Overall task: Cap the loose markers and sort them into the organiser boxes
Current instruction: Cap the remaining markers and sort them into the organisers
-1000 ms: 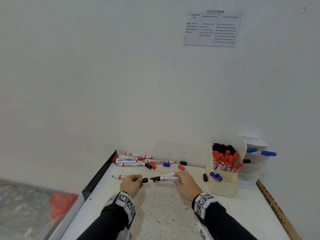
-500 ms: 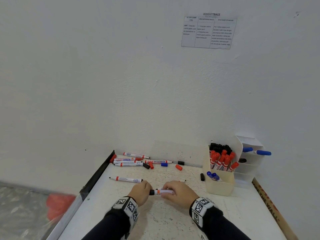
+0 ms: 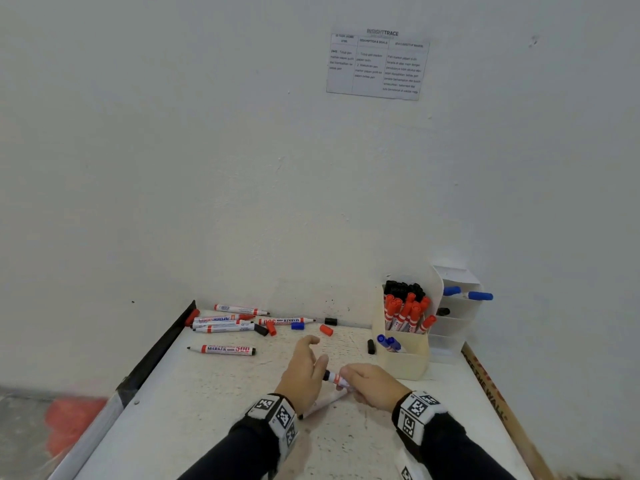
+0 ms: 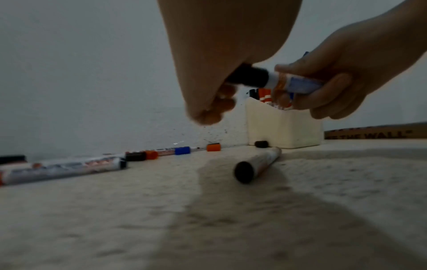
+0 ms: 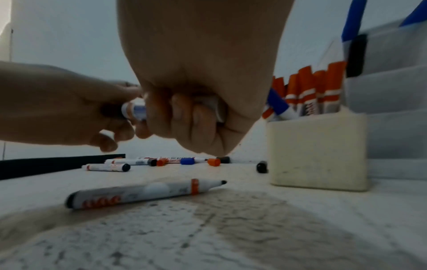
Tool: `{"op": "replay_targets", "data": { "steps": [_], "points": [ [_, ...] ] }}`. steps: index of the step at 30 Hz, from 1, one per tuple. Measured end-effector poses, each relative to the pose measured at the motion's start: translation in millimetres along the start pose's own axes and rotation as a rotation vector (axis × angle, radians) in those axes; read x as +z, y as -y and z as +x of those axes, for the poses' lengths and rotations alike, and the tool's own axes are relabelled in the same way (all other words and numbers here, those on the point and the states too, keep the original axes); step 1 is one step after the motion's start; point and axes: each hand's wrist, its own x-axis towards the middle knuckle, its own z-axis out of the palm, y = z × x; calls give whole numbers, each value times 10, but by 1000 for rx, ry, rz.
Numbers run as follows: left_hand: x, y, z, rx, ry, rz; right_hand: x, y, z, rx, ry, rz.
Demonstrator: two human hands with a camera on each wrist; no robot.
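Right hand (image 3: 372, 384): fingers curled round the barrel of a white whiteboard marker with a black cap (image 3: 335, 377), held above the speckled white tabletop (image 3: 214, 410) near its middle.

Left hand (image 3: 304, 368): at the capped end of that marker, fingers loosely spread and only part curled; the cap sits against the palm side (whether they press on it cannot be told).

Uncapped white marker with an orange band and black tip (image 5: 143, 193): lying flat on the tabletop directly beneath both hands, touching neither.

Second uncapped white marker with red lettering (image 3: 221, 349): lying alone to the left, well apart from the hands.

Cluster of loose white markers (image 3: 225, 323): against the back wall at far left, some overlapping.

Loose caps near the wall: blue plastic cap (image 3: 297, 326), orange-red plastic cap (image 3: 326, 330), black plastic cap (image 3: 330, 321). A further black cap (image 3: 371, 346) lies just beside the cream box.

Cream plastic organiser box (image 3: 403, 365): right of the hands, holding upright red-capped markers (image 3: 405, 313) and black-capped markers (image 3: 403, 289) behind them, with blue-capped markers (image 3: 388, 342) in the low front section.

Translucent white tiered organiser (image 3: 457, 323): behind the cream box, against the wall, with two blue-capped markers (image 3: 479, 295) in an upper slot.

Printed paper sheet (image 3: 377, 64): stuck on the white wall.
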Motion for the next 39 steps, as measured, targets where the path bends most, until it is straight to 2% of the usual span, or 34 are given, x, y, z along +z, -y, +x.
{"op": "replay_targets", "data": {
  "steps": [3,5,8,11,16,22,27,30,32,36,39],
  "points": [
    [362,-47,-106,-198,74,72,-110,-191,-82,91,-76,-70],
    [491,-90,-193,-298,189,254,-150,-309,-132,137,-114,-90],
    [492,-73,-177,-312,318,497,-156,-450,-212,163,-128,-66],
    [378,-49,-96,-362,334,535,-142,-529,-275,129,-167,-29],
    [129,78,-36,-454,242,451,-104,-469,-263,14,-270,31],
    [-192,246,-48,-496,143,380,22,-248,-59,59,-305,138],
    [-355,325,-70,-495,72,297,140,-113,52,88,-274,335],
    [-424,300,-92,-460,20,258,173,-60,105,66,-266,276],
    [-448,275,-102,-433,-15,149,189,-18,135,25,-258,212],
    [-422,129,-101,-403,11,-283,263,41,161,-18,-134,63],
    [-402,119,-97,-387,47,-392,324,65,176,-3,-61,27]
  ]
}}
